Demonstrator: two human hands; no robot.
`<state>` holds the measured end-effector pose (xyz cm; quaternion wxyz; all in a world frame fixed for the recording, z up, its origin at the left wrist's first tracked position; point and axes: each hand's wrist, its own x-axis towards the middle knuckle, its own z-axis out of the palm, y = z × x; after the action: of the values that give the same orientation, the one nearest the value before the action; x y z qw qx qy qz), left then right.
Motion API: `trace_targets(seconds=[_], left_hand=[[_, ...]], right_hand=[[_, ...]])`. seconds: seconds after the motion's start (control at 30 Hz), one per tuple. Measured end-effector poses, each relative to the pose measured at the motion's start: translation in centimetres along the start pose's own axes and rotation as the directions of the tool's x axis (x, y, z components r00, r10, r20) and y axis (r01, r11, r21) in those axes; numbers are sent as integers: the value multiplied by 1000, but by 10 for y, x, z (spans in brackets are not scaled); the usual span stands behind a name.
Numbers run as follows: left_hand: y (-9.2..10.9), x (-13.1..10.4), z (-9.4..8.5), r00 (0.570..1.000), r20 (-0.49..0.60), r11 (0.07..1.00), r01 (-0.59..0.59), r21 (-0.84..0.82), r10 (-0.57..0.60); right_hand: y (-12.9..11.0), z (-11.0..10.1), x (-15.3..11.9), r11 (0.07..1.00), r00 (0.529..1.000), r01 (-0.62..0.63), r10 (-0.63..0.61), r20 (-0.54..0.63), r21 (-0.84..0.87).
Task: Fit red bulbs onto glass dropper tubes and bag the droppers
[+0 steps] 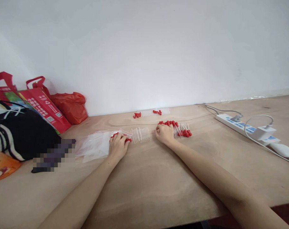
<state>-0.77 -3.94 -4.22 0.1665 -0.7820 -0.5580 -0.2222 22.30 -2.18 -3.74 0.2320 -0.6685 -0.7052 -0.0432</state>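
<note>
My left hand [118,147] rests over small red pieces [128,140] at the right edge of clear plastic bags [94,144], its fingers bent and slightly apart. A row of thin clear tubes [141,135] lies between my hands. My right hand [165,133] is closed, fingers curled down beside a row of red-capped tubes [173,123]; its fingertips hide whatever they hold. Just right of it, more clear sticks or tubes lie with red ends [187,133] towards me. Further back, small red pieces [137,115] lie by a clear bag [147,112].
Red shopping bags [45,106], a red plastic bag [71,106], a black bag with white stripes [27,133] and an orange packet [3,165] stand at the left. A white power strip [235,124] with a plugged adapter [263,133] and cables lies at the right. A wall [144,57] rises behind.
</note>
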Motion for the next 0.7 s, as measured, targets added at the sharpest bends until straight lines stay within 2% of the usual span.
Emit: trace_targets(seconds=[0.1, 0.17, 0.27, 0.37, 0.47, 0.57, 0.7], left_hand=[[-2, 1, 0, 1000, -14, 1000, -6, -5, 6], [-3, 2, -1, 999, -38, 999, -24, -40, 22], [-1, 3, -2, 993, -93, 980, -86, -179, 70], [6, 2, 0, 988, -129, 931, -127, -343, 87], [17, -1, 1, 991, -115, 879, -108, -464, 61], [28, -5, -1, 990, -120, 846, -123, -518, 70], [42, -11, -9, 984, -100, 819, -178, -546, 147]], right_hand=[[-23, 5, 0, 999, 998, -17, 15, 68, 32], [-35, 7, 3, 995, 987, -91, 84, 137, 49], [-46, 9, 9, 979, 960, -191, 172, 220, 70], [-50, 9, 12, 973, 950, -221, 197, 243, 75], [-51, 10, 12, 971, 945, -227, 200, 259, 79], [-52, 9, 11, 971, 944, -224, 195, 267, 84], [-49, 4, 4, 976, 953, -199, 170, 249, 93]])
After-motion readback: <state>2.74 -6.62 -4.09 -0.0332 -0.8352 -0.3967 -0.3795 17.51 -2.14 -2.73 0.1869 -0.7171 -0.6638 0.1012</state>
